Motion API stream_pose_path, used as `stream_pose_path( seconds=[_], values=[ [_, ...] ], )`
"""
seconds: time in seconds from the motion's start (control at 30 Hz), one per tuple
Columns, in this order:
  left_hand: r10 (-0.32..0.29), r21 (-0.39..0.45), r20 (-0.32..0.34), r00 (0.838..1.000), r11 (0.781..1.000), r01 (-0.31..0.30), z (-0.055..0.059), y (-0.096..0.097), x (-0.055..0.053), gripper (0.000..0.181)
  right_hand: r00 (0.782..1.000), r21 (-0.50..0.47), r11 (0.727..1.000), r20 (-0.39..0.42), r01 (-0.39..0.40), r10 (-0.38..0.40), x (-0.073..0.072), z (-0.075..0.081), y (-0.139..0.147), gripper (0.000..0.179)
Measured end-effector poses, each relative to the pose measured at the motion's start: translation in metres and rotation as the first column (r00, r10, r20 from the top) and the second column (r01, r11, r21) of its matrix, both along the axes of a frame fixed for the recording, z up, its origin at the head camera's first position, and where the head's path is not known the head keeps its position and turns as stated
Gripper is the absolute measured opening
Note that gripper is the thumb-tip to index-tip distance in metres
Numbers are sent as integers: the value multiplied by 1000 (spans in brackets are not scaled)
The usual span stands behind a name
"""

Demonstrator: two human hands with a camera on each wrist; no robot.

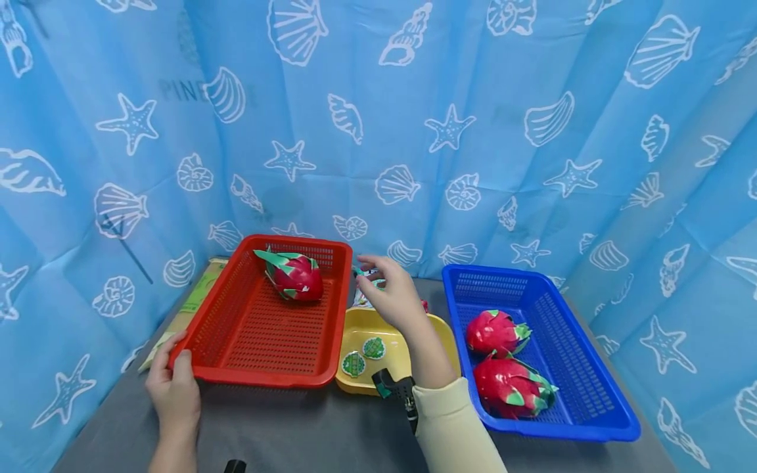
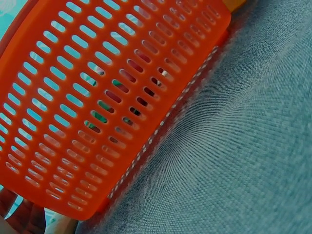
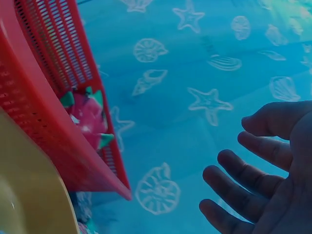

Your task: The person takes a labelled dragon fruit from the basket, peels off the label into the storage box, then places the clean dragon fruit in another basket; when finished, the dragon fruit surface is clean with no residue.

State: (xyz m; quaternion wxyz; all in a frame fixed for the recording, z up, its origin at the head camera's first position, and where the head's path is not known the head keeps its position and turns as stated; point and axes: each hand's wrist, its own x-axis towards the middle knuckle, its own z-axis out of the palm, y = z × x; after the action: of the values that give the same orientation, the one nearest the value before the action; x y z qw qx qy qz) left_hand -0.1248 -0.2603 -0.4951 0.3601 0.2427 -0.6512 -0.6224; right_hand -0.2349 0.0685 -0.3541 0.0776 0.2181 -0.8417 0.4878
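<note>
My left hand (image 1: 174, 397) grips the front left corner of a red plastic basket (image 1: 266, 380), thumb over the rim; in the left wrist view its fingers are at the slotted basket wall (image 2: 73, 112). One red dragon fruit (image 1: 298, 279) with green leaf tips lies at the back of this basket. My right hand (image 1: 393, 292) is raised above the back of a yellow tray (image 1: 408, 387), beside the basket's right rim. In the right wrist view the right hand (image 3: 263, 175) has spread, relaxed fingers with nothing between them. Two round green-patterned pieces (image 1: 374, 348) lie in the tray.
A blue basket (image 1: 591, 368) on the right holds two dragon fruits (image 1: 511, 387). Behind the tray is a colourful printed thing (image 1: 361, 295), partly hidden by my right hand. A green and beige flat packet (image 1: 198, 295) lies left of the red basket. A shell-patterned blue curtain (image 1: 367, 164) hangs behind.
</note>
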Motion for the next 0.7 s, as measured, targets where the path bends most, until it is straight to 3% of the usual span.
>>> stream_pose_path(
  seconds=[0.13, 0.33, 0.47, 0.7],
  values=[
    [2, -14, 7, 1000, 1000, -2, -2, -4, -2, 41, 994, -6, 998, 82, -69, 69, -21, -1, -23, 39],
    [-5, -22, 7, 1000, 1000, 5, -3, -5, -3, 41, 968, -48, 988, 195, -148, 155, -53, -3, -59, 50],
    [-7, -2, -10, 1000, 1000, 7, -2, -5, -3, 40, 948, -62, 991, 289, -118, 131, -72, -14, -82, 52],
    [-1, -19, -28, 1000, 1000, 1, -4, -4, -2, 39, 864, -31, 1000, 503, -4, 19, -96, -38, -108, 56]
  ],
)
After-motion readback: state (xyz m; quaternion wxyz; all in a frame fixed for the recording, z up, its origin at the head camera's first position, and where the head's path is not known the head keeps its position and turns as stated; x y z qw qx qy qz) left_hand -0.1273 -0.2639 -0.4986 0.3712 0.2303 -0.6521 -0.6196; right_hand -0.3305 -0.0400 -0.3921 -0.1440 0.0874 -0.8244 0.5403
